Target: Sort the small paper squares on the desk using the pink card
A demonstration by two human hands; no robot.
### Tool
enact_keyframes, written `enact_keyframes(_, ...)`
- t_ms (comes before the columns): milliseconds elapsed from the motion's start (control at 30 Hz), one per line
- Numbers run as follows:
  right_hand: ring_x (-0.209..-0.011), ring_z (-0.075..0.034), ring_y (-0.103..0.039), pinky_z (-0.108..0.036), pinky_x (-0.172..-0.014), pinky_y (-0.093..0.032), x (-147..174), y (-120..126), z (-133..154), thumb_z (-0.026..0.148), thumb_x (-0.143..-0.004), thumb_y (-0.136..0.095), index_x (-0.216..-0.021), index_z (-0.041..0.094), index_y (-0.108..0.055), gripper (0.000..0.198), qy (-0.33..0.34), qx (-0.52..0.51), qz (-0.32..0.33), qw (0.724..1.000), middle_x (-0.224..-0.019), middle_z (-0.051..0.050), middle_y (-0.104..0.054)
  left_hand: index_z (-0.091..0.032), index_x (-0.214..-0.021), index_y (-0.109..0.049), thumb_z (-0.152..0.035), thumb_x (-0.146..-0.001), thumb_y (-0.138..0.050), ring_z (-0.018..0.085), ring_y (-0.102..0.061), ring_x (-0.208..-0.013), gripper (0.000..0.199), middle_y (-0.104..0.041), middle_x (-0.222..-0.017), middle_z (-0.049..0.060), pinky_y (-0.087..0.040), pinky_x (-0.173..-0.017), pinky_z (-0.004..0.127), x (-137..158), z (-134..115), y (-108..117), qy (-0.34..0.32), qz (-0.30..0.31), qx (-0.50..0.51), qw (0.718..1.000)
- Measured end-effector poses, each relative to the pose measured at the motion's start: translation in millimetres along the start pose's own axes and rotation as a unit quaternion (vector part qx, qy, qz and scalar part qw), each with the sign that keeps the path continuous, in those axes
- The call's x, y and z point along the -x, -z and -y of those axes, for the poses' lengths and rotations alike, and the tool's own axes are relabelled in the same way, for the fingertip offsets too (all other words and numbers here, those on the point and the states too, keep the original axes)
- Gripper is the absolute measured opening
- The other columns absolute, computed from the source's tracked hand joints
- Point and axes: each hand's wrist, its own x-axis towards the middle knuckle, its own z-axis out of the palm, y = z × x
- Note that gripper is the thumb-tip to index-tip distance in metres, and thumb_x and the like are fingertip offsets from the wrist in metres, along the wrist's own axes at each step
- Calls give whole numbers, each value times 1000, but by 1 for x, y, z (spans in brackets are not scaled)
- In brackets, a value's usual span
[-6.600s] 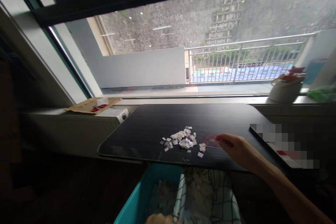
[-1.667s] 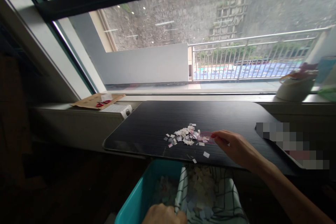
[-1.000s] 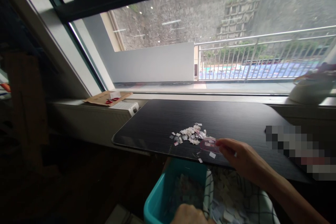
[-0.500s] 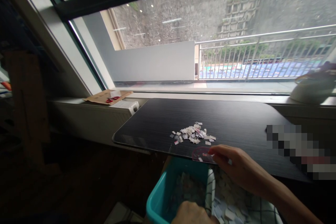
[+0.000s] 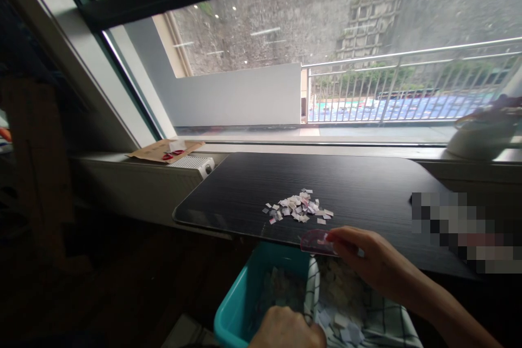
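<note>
My right hand [image 5: 359, 253] pinches a pink, see-through plastic sheet with a rounded end [image 5: 312, 243] at the table's near edge. A loose pile of small paper scraps [image 5: 299, 205] lies on the black table [image 5: 367, 185], just beyond the sheet. Below the edge stand a teal bin [image 5: 240, 296], scraps at its bottom, and beside it a container lined with checked cloth [image 5: 385, 321] holding more paper pieces [image 5: 340, 326]. My left hand [image 5: 287, 329] is closed at the near side, where the two containers meet; its fingertips are hidden.
Red-handled scissors [image 5: 173, 155] lie on a brown paper envelope [image 5: 150, 152] upon the sill at left, by a radiator [image 5: 191, 166]. A blurred-out object [image 5: 452, 228] is on the table's right. A pale rounded object [image 5: 475, 138] stands on the right sill.
The teal bin and the lined container have shifted left together with my left hand. The pink sheet has tilted, and the white scrap near its edge has left it.
</note>
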Motion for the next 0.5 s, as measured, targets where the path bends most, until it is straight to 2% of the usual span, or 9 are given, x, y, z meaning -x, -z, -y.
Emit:
enact_keyframes(167,-75,-17,-65,-25,-68,-48,2,10,-10,39,-91,-48,-98,23,-69,28,-27,17,-37,999,-88,-1,-73,-10,-102,-69,-19,-90,-53,34,-70,-71,22,-72,-86,19,-55,-55,37,0,-2,2,-15,4,3,1000)
enact_keyframes(300,-73,-17,-64,-25,-66,-48,2,20,-16,39,-91,-48,-100,22,-69,29,-36,31,-61,997,-90,-3,-74,-12,-101,-69,-23,-89,-55,34,-70,-69,21,-72,-84,18,-55,-55,37,1,5,-6,13,-10,-10,1000)
enact_keyframes(400,-75,-18,-64,-27,-68,-48,0,20,-9,36,-92,-46,-97,22,-70,28,-7,24,-41,999,-91,-4,-73,-12,-97,-70,-23,-88,-57,34,-70,-67,19,-72,-81,18,-52,-52,34,3,10,-11,23,-21,-11,999)
enact_keyframes(500,-76,-17,-63,-26,-68,-47,-1,15,1,33,-94,-44,-95,23,-69,28,34,19,17,999,-88,-3,-71,-12,-95,-70,-24,-90,-55,32,-70,-64,20,-72,-79,17,-50,-49,30,7,10,-10,15,-30,-9,999)
